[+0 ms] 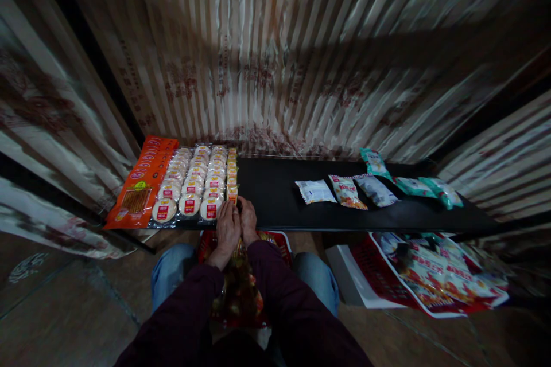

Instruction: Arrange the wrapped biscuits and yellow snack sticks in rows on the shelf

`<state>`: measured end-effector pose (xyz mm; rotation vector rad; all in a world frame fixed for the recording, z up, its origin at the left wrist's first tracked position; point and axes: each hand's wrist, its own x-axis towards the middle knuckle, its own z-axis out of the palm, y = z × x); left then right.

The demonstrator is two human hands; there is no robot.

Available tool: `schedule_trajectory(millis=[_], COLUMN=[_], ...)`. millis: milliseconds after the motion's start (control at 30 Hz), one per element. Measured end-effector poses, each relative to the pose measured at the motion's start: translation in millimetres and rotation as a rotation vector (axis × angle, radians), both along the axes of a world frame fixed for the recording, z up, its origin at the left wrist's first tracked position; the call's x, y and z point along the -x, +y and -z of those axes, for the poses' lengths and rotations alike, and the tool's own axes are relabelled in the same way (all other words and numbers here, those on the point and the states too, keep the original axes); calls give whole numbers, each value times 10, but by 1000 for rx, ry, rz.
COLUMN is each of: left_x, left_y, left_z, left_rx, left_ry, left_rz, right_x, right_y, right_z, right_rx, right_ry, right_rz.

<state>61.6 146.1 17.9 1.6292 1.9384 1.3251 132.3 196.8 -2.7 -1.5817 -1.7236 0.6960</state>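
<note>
At the front edge of the black shelf, my left hand [228, 228] and my right hand [247, 219] are side by side. Their fingers close around the front end of a narrow row of small yellow-orange packets [232, 176]; the front packet is partly hidden by the fingers. Immediately left of my left hand, rows of round white crackers in clear wrappers with red labels [190, 204] overlap from back to front. Flat orange bags [138, 199] with a clear window lie overlapped at the shelf's left end.
On the right of the black shelf [275, 183] lie white-and-red snack bags [346, 191] and teal bags [413, 186]. Between my knees stands a red basket [282, 241] of packets. Another red basket [376, 272] holds bags below right, beside a white box [350, 275]. Striped curtain hangs behind.
</note>
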Motion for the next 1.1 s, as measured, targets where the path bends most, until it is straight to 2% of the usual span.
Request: schedule_trajectory(millis=[167, 400, 700, 967, 1100], left_x=[-11, -13, -10, 0, 8], left_y=[-16, 16, -14, -9, -11], left_z=[50, 132, 147, 142, 138], left_rx=[-75, -78, -116, -94, -71], left_ry=[33, 49, 49, 27, 29], left_rz=[28, 15, 25, 23, 32], right_x=[-13, -25, -36, -38, -40], right_y=[-7, -3, -21, -42, -60], right_z=[23, 28, 48, -67, -92], right_rx=[-9, -42, -11, -16, 3], right_ry=[39, 77, 127, 86, 76], right_rz=[-10, -34, -9, -82, -77])
